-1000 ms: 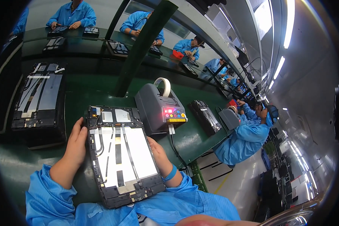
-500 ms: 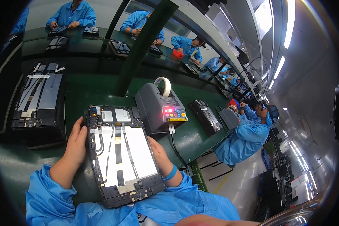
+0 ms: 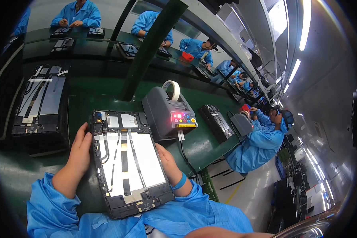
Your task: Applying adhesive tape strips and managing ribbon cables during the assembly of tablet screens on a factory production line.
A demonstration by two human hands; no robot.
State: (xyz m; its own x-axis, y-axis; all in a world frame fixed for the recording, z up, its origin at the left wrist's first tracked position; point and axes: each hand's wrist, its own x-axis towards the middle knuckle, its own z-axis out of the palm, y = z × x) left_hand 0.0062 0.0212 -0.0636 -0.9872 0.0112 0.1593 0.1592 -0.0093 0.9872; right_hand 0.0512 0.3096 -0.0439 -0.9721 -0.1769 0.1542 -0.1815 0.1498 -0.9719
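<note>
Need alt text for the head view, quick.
Two bare hands, left hand and right hand, grip the side edges of an opened tablet on a green table. A grey tape dispenser stands behind it.

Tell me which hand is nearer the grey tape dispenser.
Right. The right hand grips the open tablet's right edge, just below the tape dispenser; the left hand holds the far left edge.

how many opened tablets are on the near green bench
3: one tablet held between the left hand and right hand; a second tablet lying to the left; a third tablet right of the grey tape dispenser. More may be hidden.
</note>
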